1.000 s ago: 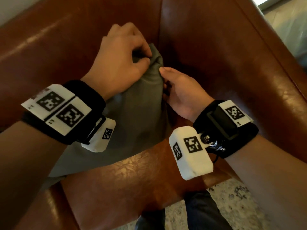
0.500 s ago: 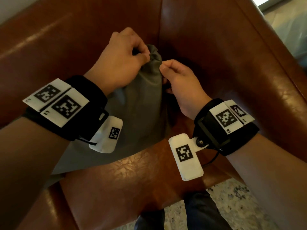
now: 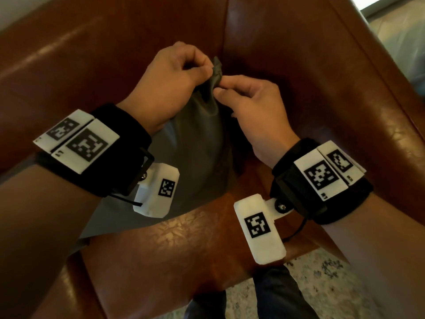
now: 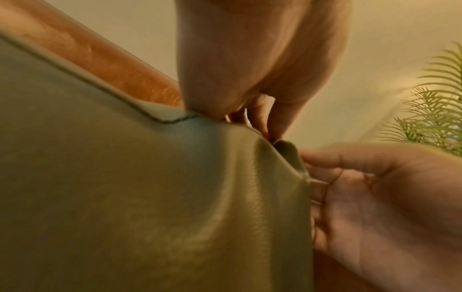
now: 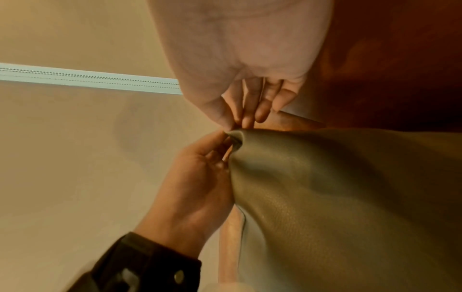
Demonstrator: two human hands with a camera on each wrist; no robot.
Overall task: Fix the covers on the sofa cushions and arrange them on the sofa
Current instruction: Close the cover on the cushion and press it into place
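Note:
A grey-green cushion [image 3: 197, 143] stands on edge in the corner of a brown leather sofa [image 3: 310, 77]. Its top corner [image 3: 216, 69] is gathered into a small bunched point. My left hand [image 3: 208, 70] pinches that corner from the left between thumb and forefinger. My right hand [image 3: 218, 87] pinches the same corner from the right, just below. The left wrist view shows the cover [image 4: 150, 197] smooth, with a seam along its upper edge. In the right wrist view both hands' fingertips [image 5: 240, 122] meet at the cover's tip [image 5: 236, 136].
The sofa's backrest and right arm close in the cushion on two sides. Bare seat leather [image 3: 184, 249] lies in front of it. My legs [image 3: 276, 295] and a speckled floor [image 3: 326, 277] are below. A green plant [image 4: 437, 108] stands off to the side.
My right hand has climbed from the cushion's right edge to its top corner. The left hand turned slightly, and the corner is now drawn into a narrower, more bunched point.

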